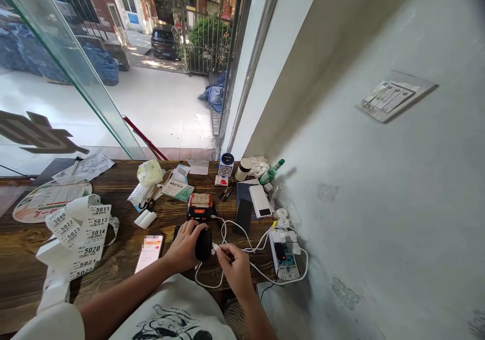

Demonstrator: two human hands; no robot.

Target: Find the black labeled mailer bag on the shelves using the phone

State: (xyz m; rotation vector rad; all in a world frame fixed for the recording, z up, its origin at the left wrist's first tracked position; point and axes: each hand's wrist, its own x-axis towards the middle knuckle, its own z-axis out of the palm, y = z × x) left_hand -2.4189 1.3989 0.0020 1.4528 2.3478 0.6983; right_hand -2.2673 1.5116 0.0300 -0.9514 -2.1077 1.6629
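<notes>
My left hand (187, 245) is closed around a dark, round-ended black device (203, 244) at the table's front edge; its exact kind is not clear. Pinched in my right hand (234, 265) is the plug end of a white charging cable (215, 247), pointing at the device's end with a small gap seemingly between them. The cable loops over the wood toward a power strip (282, 259) on the right. Just behind my left hand sits a black and orange label printer (200, 206). A lit phone (150, 253) lies left of my left hand.
Long strips of printed labels (91, 234) spread over the left of the wooden table (125, 229). Scissors (148, 202), a dark phone (243, 215), a white power bank (260, 201) and a green bottle (272, 172) stand or lie behind. A wall (379, 193) bounds the right side.
</notes>
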